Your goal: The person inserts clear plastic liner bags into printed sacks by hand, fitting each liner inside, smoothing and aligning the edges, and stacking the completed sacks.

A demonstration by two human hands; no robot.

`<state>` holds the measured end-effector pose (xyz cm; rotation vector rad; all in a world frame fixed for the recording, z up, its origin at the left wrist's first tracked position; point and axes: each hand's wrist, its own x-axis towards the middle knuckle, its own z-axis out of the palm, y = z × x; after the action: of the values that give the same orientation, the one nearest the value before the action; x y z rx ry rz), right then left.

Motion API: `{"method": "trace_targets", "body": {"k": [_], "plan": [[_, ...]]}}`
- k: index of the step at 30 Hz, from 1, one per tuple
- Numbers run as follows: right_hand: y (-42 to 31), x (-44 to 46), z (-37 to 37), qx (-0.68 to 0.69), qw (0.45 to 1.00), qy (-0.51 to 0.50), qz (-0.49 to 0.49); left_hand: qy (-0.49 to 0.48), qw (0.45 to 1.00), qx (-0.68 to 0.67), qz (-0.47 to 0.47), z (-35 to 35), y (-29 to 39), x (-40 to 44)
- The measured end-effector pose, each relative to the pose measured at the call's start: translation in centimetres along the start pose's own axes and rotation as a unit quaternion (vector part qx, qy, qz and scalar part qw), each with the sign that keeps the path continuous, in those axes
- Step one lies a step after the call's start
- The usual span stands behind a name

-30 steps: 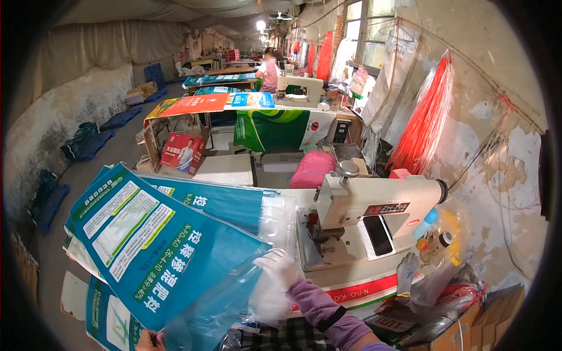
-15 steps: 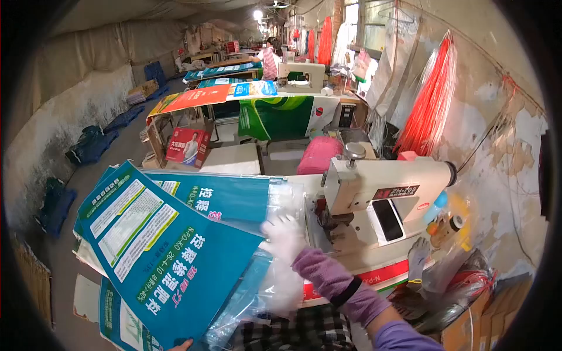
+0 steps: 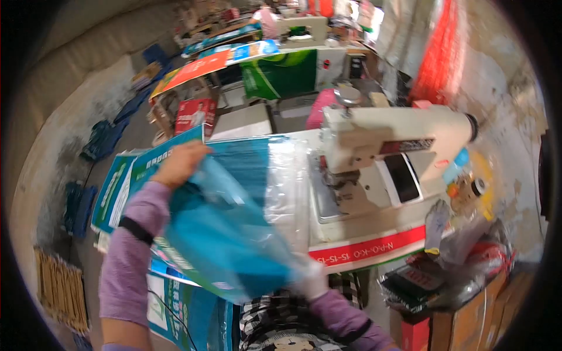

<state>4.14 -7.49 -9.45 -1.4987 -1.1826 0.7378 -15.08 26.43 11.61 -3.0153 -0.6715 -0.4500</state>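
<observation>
My left hand (image 3: 181, 162), bare below a purple sleeve, is closed on the upper edge of a teal printed bag (image 3: 234, 245). The bag is bent, and its clear plastic liner shows along the right side. My right hand (image 3: 309, 277), in a white glove, is at the bag's lower right corner, smeared by motion; its fingers cannot be made out. Under the bag lies a stack of teal bags (image 3: 243, 161) with clear plastic ends. To the right stands a white sewing machine (image 3: 386, 131), with a phone (image 3: 402, 178) lying on its bed.
Behind the table are a red box (image 3: 195, 114), a pink roll (image 3: 319, 109) and another sewing machine (image 3: 301, 26). Red strands (image 3: 439, 52) hang at the right wall. Cardboard boxes (image 3: 468, 319) and plastic-wrapped items (image 3: 421, 281) sit at the lower right. A person (image 3: 268, 23) is farther back.
My left hand has risen from the bottom edge to the stack's upper left. My right hand has moved down. The bag has swung from lying with its print up to being bent over. The view has tilted down.
</observation>
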Motion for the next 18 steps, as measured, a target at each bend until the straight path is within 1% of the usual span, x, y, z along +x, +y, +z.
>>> {"method": "trace_targets", "body": {"k": [1, 2, 4, 5, 6, 7, 8, 10, 11, 12, 13, 14, 16, 17, 18], "plan": [[4.5, -1.3, -0.9, 0.257, 0.954, 0.110, 0.106, -0.012, 0.997, -0.016, 0.076, 4.1, 1.8, 3.5], [2.8, -2.7, -4.9, -0.014, 0.992, 0.122, 0.039, 0.002, 0.992, -0.093, 0.085, 8.2, 3.9, 6.6], [8.1, -6.6, -6.8, -0.011, 0.982, 0.174, 0.070, -0.002, 0.959, -0.271, 0.086, 14.3, 8.6, 11.3], [7.9, -7.3, -8.1, -0.008, 0.976, 0.199, 0.085, -0.043, 0.947, -0.316, 0.048, 16.5, 10.2, 12.9], [7.0, -9.2, -9.2, -0.055, 0.975, 0.198, 0.082, -0.085, 0.931, -0.355, 0.008, 18.4, 11.4, 13.8], [3.0, -9.9, -10.7, -0.101, 0.972, 0.198, 0.080, -0.095, 0.923, -0.373, 0.005, 20.0, 12.3, 14.5], [-0.8, -10.3, -12.0, -0.100, 0.972, 0.175, 0.121, -0.096, 0.924, -0.371, 0.008, 21.1, 12.8, 14.9], [-0.6, -10.3, -12.4, -0.183, 0.969, 0.163, 0.024, -0.080, 0.915, -0.394, 0.028, 22.6, 13.5, 15.2], [1.8, -10.8, -12.1, -0.226, 0.965, 0.129, 0.030, -0.092, 0.914, -0.393, 0.031, 22.9, 13.7, 14.9], [4.2, -10.9, -11.5, -0.269, 0.958, 0.096, 0.035, -0.063, 0.946, -0.307, 0.080, 23.1, 13.8, 14.7], [5.8, -9.9, -11.1, -0.289, 0.952, 0.099, 0.005, -0.029, 0.967, -0.217, 0.132, 23.1, 13.8, 14.8], [6.5, -10.0, -11.0, -0.286, 0.952, 0.107, 0.007, -0.032, 0.966, -0.215, 0.141, 23.0, 13.7, 14.9], [6.2, -9.8, -10.8, -0.301, 0.949, 0.071, 0.065, -0.035, 0.961, -0.147, 0.234, 22.5, 13.2, 14.3], [6.2, -10.3, -10.7, -0.260, 0.958, 0.069, 0.104, -0.034, 0.950, -0.176, 0.256, 21.6, 13.2, 14.3], [6.0, -10.6, -11.0, -0.256, 0.957, 0.073, 0.117, -0.047, 0.944, -0.178, 0.273, 20.9, 13.1, 14.2]]}}
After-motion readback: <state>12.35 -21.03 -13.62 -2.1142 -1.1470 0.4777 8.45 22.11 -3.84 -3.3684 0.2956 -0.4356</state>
